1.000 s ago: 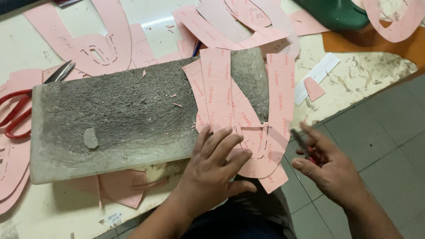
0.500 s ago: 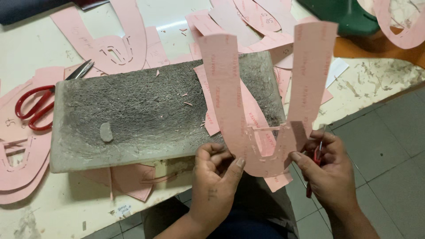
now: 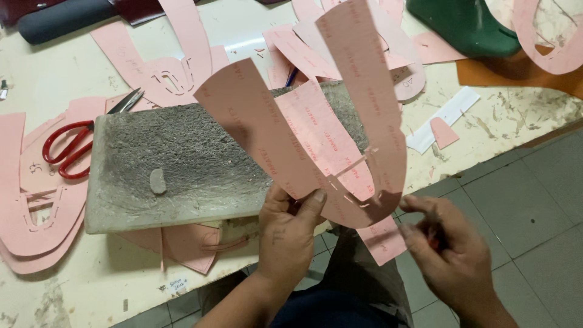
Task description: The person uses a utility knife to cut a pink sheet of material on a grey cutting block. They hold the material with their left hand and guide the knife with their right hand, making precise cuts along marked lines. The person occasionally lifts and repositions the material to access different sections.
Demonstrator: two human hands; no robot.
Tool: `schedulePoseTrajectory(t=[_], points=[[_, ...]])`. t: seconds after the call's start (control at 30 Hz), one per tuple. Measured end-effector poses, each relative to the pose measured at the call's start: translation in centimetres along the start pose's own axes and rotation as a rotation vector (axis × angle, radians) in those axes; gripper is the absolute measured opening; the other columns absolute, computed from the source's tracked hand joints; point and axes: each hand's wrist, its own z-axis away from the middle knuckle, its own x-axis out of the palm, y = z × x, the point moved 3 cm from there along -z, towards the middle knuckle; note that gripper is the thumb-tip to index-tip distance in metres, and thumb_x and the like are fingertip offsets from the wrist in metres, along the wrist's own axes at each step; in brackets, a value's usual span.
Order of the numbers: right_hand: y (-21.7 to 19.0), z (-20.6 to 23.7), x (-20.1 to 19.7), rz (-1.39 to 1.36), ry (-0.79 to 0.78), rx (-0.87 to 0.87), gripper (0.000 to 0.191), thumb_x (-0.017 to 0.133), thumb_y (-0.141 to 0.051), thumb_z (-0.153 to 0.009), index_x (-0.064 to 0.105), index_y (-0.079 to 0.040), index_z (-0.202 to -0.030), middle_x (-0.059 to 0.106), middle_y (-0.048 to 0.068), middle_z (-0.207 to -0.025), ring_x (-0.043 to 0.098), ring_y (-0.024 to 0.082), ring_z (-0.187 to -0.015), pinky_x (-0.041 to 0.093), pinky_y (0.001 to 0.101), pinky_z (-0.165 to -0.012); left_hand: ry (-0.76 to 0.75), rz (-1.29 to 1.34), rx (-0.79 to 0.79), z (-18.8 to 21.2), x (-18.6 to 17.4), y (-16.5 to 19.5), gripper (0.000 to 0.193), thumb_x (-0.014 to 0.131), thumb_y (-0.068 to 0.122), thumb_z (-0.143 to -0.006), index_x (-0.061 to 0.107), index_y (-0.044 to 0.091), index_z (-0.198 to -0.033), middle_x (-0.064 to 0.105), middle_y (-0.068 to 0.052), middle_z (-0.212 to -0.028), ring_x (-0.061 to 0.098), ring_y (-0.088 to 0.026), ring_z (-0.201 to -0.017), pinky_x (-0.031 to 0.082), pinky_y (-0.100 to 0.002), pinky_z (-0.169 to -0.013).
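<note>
Left hand [image 3: 288, 228]: its fingers [image 3: 317, 198] pinch the lower edge of the pink U-shaped paper pattern [image 3: 331, 130], thumb on the near face, lifted above the near right corner of the grey cutting block [image 3: 182, 164].
Right hand [image 3: 452, 258]: just right of the pattern's rounded bottom, apart from it; blurred, fingers loosely curled around something small and reddish that I cannot make out.
Pattern: upright and bowed, its two long arms fanning up over the block, slits cut near the curve.
Risk, tearing: I judge the thin bridges between the slits weak; a tug from a one-sided pinch could rip them.
Risk, creasing: held from one edge only, the tall arms may flop over and fold.
Risk, snagging: loose pink pattern pieces [image 3: 158, 67] lie beyond and left of the block; a swinging arm could drag them.
Risk, scissors: the red-handled scissors [image 3: 76, 143] lie at the block's left end on the tabletop [image 3: 79, 285], blades under paper edges; a careless reach could meet them.
</note>
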Motion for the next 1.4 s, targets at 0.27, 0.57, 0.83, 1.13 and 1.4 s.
schedulePoseTrajectory(t=[0.27,0.57,0.83,1.13,1.4], points=[[-1.5,-0.7,1.8,0.108,-0.214,-0.294,0.061,0.075,-0.024,-0.087,0.058,-0.009,-0.144,0.062,0.014,-0.145,0.073,0.014,-0.102,0.063,0.0255,-0.075,0.081,0.035,-0.1,0.1,-0.8,-1.4,0.014,0.06,0.005,-0.1,0.064,0.003,-0.113,0.073,-0.012,-0.108,0.073,-0.019,-0.094,0.063,-0.038,-0.086],[1.7,-1.3,-1.0,0.126,0.0,0.144,0.062,0.074,-0.034,-0.09,0.058,-0.004,-0.142,0.065,0.01,-0.119,0.064,0.018,-0.096,0.054,0.0339,-0.081,0.037,0.073,-0.01,-0.3,-1.1,-0.7,0.015,0.057,0.002,-0.101,0.063,0.003,-0.115,0.073,-0.011,-0.115,0.071,-0.018,-0.107,0.059,-0.037,-0.098],[-2.4,-1.4,0.0,0.381,-0.083,0.127,0.052,0.068,-0.026,-0.089,0.063,-0.011,-0.139,0.068,0.006,-0.106,0.071,0.019,-0.079,0.056,0.0345,-0.069,0.081,-0.177,-0.022,-0.2,-1.7,-0.1,0.019,0.059,0.005,-0.102,0.071,-0.003,-0.115,0.076,-0.013,-0.112,0.075,-0.022,-0.104,0.059,-0.037,-0.096],[-5.3,-2.8,1.7,0.553,-0.142,-0.018,0.051,0.07,-0.026,-0.087,0.067,-0.014,-0.136,0.068,0.005,-0.101,0.069,0.019,-0.064,0.055,0.0362,-0.057,0.141,-0.189,-0.053,0.5,-2.1,0.2,0.025,0.064,0.008,-0.096,0.069,-0.007,-0.116,0.076,-0.016,-0.111,0.075,-0.023,-0.102,0.063,-0.037,-0.094],[-5.6,-2.6,1.8,0.586,-0.06,-0.086,0.043,0.071,-0.026,-0.087,0.07,-0.014,-0.128,0.066,0.004,-0.101,0.068,0.02,-0.064,0.053,0.0366,-0.055,-0.031,-0.527,0.234,1.6,-1.7,0.9,0.018,0.061,0.008,-0.106,0.074,-0.004,-0.112,0.076,-0.008,-0.1,0.071,-0.014,-0.089,0.057,-0.028,-0.076]])
